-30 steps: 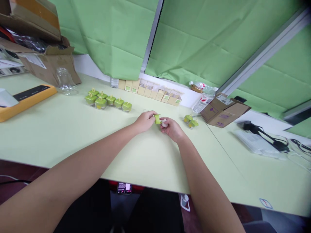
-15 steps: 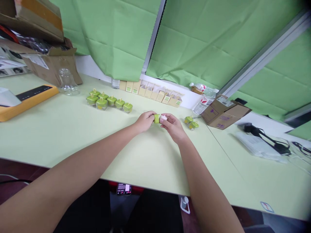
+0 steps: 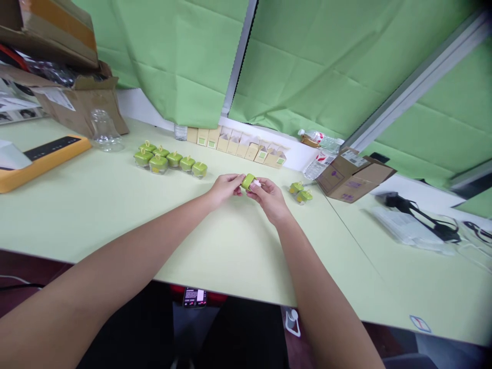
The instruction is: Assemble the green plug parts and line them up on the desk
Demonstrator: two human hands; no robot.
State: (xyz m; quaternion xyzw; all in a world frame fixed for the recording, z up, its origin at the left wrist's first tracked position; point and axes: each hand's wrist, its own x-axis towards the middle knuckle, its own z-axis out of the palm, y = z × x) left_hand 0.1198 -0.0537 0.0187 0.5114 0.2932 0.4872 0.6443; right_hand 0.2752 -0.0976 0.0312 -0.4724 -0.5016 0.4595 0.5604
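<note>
Above the middle of the table, my left hand [image 3: 225, 188] pinches the left side of a small green lid [image 3: 248, 181]. My right hand [image 3: 272, 200] is closed at the lid's right side, its thumb and fingers on a small white piece [image 3: 257, 183] that sits against the lid's underside. Fingers partly hide the white piece, so its kind is unclear. To the left stand several small clear containers with green looped lids [image 3: 158, 163]. Two similar green-lidded containers [image 3: 301, 192] stand right of my right hand.
Small cardboard boxes [image 3: 242, 146] line the back edge. Plastic bottles [image 3: 318, 164] and a carton [image 3: 351, 177] stand at back right. A clear glass vessel [image 3: 105, 134] and an orange-edged device [image 3: 57, 154] are at left. A phone [image 3: 195, 297] lies below the table's front edge.
The green lid has been tilted so that more of its top faces me, and the white piece now shows less. Both hands stay close together on them.
</note>
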